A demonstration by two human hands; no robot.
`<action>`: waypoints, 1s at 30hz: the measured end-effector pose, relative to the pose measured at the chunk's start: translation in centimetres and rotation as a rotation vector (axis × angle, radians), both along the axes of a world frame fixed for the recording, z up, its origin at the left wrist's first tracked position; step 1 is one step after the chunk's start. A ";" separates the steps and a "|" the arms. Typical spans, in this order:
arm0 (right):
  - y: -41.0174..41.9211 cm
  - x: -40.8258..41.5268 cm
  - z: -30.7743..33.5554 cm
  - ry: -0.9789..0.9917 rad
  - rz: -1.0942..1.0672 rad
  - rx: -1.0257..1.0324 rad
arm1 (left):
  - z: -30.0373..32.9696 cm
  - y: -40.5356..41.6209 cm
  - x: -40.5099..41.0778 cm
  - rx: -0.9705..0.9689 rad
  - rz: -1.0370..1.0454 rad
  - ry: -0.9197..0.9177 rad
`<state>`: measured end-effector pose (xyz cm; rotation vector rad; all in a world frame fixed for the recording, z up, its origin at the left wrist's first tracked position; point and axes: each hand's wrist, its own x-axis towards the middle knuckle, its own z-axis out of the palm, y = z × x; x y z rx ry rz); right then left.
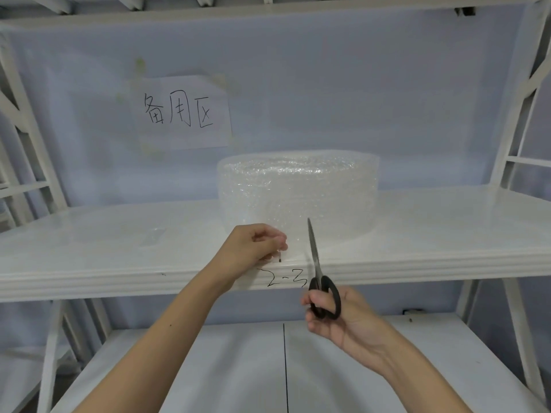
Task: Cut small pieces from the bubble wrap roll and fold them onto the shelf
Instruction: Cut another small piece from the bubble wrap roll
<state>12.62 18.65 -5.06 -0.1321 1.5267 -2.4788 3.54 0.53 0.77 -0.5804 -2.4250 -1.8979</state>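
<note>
We have the bubble wrap roll [298, 195] on the white shelf [119, 248], its loose end pinched in our left hand [253, 244]; our right hand [337, 311] grips the scissors [317, 272], blades nearly closed beside it. A slack sheet risks a crooked cut

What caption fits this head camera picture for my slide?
Left hand pinches the bubble wrap roll's loose end on the shelf; right hand holds scissors.
</note>
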 end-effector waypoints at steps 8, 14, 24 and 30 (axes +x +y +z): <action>-0.4 0.5 -3.3 -0.007 0.186 0.041 | -0.1 0.0 0.1 0.029 -0.002 -0.014; -0.6 0.3 -4.2 0.011 0.212 0.108 | 0.1 0.2 0.0 0.041 0.009 -0.016; -1.6 -1.5 -4.2 0.095 0.215 0.103 | 0.6 0.0 0.5 0.056 0.032 -0.060; -1.8 -2.2 -4.0 0.129 0.178 0.139 | 0.5 -0.6 0.8 -0.044 0.024 -0.089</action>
